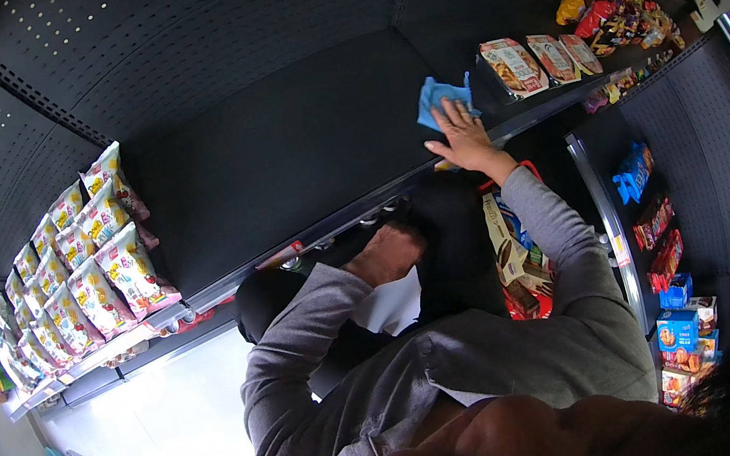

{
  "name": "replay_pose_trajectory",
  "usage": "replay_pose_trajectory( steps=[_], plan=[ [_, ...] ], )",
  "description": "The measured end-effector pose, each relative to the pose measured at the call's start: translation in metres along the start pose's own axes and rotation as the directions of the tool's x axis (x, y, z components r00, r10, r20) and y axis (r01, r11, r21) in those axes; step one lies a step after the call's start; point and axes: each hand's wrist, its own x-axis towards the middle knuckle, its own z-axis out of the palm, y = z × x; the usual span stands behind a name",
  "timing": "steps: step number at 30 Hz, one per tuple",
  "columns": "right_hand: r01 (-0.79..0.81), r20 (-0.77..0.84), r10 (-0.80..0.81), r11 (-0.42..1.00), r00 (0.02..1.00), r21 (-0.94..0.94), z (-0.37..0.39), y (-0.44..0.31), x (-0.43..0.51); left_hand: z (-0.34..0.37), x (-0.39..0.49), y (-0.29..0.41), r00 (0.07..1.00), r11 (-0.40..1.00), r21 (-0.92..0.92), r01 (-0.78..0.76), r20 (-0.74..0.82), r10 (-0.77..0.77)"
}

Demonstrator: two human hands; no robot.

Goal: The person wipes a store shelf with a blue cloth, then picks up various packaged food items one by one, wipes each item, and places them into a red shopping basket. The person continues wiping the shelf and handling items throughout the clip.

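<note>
My right hand [462,137] lies spread on a blue cloth [439,101], pressing it to the black metal shelf [295,139] near its front edge. Just right of the cloth stand several plastic-wrapped food packs [514,68] with printed tops. My left hand [391,252] is held with bent fingers in front of the shelf's edge, above my dark-clad legs; whether it grips anything cannot be made out. A white, sheet-like thing [390,302] shows just below it.
Rows of snack bags [131,270] stand at the shelf's left. Colourful bagged snacks [624,23] fill its far right. A red basket [550,303] of packaged sweets is beside my right arm. More shelves with blue boxes [677,330] line the right.
</note>
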Motion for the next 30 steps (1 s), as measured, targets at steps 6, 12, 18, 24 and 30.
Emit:
replay_pose_trajectory(
  steps=[6, 12, 18, 24, 30],
  plan=[
    [0.546, 0.055, -0.547, 0.837, 0.835, 0.037, -0.011, -0.127, 0.010, 0.001, -0.003, -0.001, 0.996, 0.999, 0.008, -0.033, -0.077, 0.034],
    [0.775, 0.109, -0.789, 0.614, 0.605, 0.148, 0.000, -0.257, 0.025, 0.003, -0.002, -0.002, 0.986, 0.999, 0.030, -0.038, -0.161, 0.042],
    [0.721, -0.129, -0.712, 0.692, 0.690, 0.033, 0.010, -0.251, 0.077, 0.006, 0.004, -0.007, 0.992, 0.999, 0.018, -0.050, -0.114, 0.052],
    [0.338, -0.297, -0.325, 0.941, 0.898, -0.010, -0.008, -0.124, 0.130, -0.016, 0.001, -0.010, 0.999, 0.985, -0.172, -0.005, -0.050, -0.003],
    [0.082, -0.255, -0.093, 0.995, 0.962, -0.054, 0.014, 0.002, 0.112, -0.174, -0.006, 0.036, 0.909, 0.385, -0.851, -0.358, -0.412, -0.064]
  ],
)
